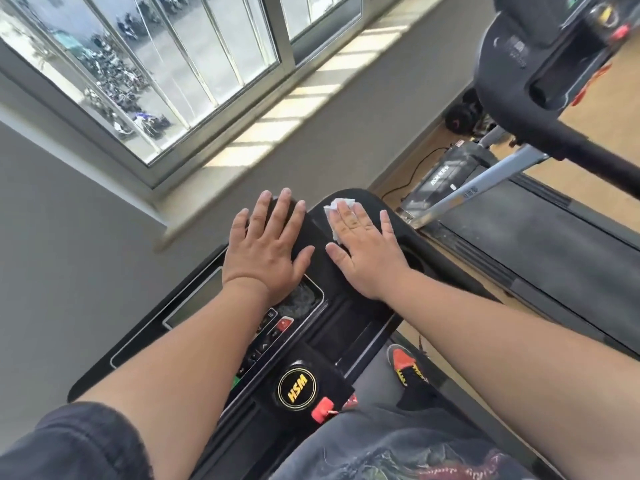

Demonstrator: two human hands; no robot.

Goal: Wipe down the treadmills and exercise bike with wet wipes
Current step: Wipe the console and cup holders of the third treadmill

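Pressing flat: head view, right hand (363,251) lies palm-down on the treadmill console (349,327), fingers straight and spread, with the wet wipe (334,211) pinned beneath them. White crumpled edges of the wipe show past the fingertips and beside the index finger; the rest is hidden under the palm. Nothing is gripped, only pressed.

Left hand (268,251) also rests open and flat, fingers spread, on the console's raised top edge just beside the right hand, thumbs near but apart. It holds nothing; it looks like a brace.

Handling, as a judgement: the wipe is thin, limp, light and damp, so it will bunch and roll under a sliding palm rather than stay spread. It will not hold shape if lifted by one corner. Best control is pressure through flat fingers over its middle, or a pinch on the bunched part ahead of the fingertips when refolding. The console plastic looks smooth and glossy, so the wet sheet should glide easily and could slip out sideways from under the hand.

Below the wrists sit the display panel (194,299), the button strip and a red safety clip (322,412), recessed spots where a flat palm will not reach. A second treadmill (540,237) stands to the right of the right hand.
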